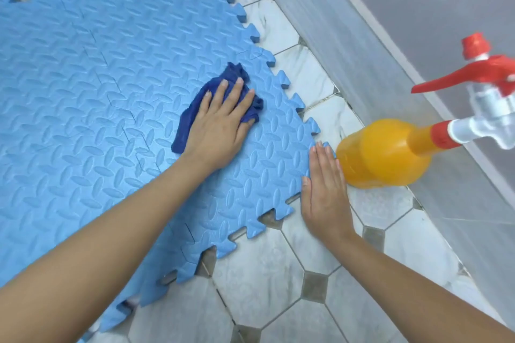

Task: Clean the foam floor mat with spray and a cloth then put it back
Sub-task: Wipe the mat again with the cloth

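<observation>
While L hand (220, 131) flat on cloth (195, 108), R hand (324, 189) at mat (97, 92) edge.

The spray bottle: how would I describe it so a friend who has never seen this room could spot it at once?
Start at the big blue foam mat on the tiled floor and follow its toothed edge towards the grey wall. Just past the mat's corner, beside the right hand, stands the spray bottle. Its orange body, red trigger and clear neck set it apart from everything else, which is blue or grey.
</observation>
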Demonstrator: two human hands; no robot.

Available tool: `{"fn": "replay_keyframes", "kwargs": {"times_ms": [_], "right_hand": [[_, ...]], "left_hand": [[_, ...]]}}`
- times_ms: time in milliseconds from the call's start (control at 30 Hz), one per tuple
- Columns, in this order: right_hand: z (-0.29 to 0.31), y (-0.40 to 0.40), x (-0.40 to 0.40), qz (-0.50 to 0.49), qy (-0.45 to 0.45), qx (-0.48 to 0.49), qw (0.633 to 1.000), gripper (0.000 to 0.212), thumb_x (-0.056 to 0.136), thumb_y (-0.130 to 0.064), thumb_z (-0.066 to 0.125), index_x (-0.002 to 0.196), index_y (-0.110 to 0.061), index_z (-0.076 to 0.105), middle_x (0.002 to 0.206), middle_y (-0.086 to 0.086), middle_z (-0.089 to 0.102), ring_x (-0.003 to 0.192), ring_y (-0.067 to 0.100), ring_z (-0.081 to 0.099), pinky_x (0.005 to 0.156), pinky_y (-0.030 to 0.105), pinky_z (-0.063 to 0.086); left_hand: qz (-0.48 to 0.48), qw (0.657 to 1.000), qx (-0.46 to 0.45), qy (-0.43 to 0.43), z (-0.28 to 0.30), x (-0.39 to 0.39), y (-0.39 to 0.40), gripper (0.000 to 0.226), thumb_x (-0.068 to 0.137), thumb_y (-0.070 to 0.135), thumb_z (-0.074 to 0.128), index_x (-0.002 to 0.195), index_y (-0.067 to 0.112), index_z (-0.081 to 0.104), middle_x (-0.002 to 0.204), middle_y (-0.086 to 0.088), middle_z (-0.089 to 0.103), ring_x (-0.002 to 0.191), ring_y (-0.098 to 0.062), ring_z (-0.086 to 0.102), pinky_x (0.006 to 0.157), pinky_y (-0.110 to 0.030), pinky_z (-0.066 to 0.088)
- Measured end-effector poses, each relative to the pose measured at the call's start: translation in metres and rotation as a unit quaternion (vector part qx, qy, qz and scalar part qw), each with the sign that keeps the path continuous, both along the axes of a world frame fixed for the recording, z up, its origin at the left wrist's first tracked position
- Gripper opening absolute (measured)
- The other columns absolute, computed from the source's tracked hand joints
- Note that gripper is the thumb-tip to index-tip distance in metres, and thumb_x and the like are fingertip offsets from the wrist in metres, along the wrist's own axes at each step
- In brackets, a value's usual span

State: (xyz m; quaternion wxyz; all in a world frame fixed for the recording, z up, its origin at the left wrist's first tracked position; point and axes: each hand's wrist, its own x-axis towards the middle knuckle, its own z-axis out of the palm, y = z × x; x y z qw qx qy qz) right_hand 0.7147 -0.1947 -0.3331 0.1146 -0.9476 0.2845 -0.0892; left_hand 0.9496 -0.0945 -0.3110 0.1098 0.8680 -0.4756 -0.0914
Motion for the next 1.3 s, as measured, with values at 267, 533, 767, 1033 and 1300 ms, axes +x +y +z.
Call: {"fn": "replay_keyframes", "kwargs": {"times_ms": [267,533,767,1033,1300], "right_hand": [[0.002,0.000,0.001,0.005,0.003,0.012,1.000,0.055,0.102,-0.025,0.024,0.150,0.001,0.033,0.158,0.016,0.030,0.150,0.027,0.019,0.122,0.043,0.017],[0.037,-0.001,-0.034,0.007,-0.023,0.102,0.994,0.053,0.100,-0.036,0.045,0.146,-0.009,0.044,0.155,0.005,0.038,0.146,0.017,0.030,0.120,0.028,0.021],[0.060,0.001,-0.140,-0.166,-0.055,0.084,0.981,0.059,0.097,-0.045,0.039,0.146,-0.013,0.044,0.151,0.003,0.045,0.146,0.020,0.031,0.119,0.039,0.026],[0.082,0.000,-0.192,-0.283,-0.083,0.062,0.954,0.063,0.096,-0.049,0.038,0.150,-0.016,0.036,0.155,0.005,0.038,0.148,0.022,0.025,0.119,0.038,0.023],[0.092,0.010,-0.154,-0.202,-0.129,0.067,0.969,0.062,0.098,-0.044,0.041,0.148,-0.009,0.038,0.154,0.005,0.041,0.144,0.019,0.032,0.115,0.010,0.015]], "left_hand": [[-0.038,0.999,-0.002,-0.003,0.001,-0.028,0.024,0.059,0.096,0.046,0.019,0.151,0.023,0.026,0.160,0.000,0.017,0.147,-0.032,0.007,0.117,-0.046,0.009],[-0.027,0.986,-0.088,0.139,0.024,-0.092,0.054,0.048,0.093,0.000,0.050,0.139,0.013,0.047,0.152,0.000,0.036,0.146,-0.021,0.021,0.104,-0.033,0.039],[-0.089,0.964,-0.185,0.169,0.076,-0.166,0.015,0.042,0.096,0.003,0.049,0.137,0.009,0.049,0.148,-0.008,0.041,0.139,-0.021,0.035,0.109,-0.014,0.012],[-0.229,0.950,-0.116,0.175,0.086,-0.245,-0.015,0.056,0.093,0.021,0.058,0.144,0.010,0.037,0.153,-0.014,0.031,0.144,-0.032,0.023,0.116,-0.038,0.022],[-0.152,0.973,-0.127,0.118,0.084,-0.187,0.005,0.059,0.096,0.038,0.049,0.146,0.011,0.035,0.154,-0.014,0.029,0.144,-0.032,0.022,0.117,-0.042,0.024]]}}
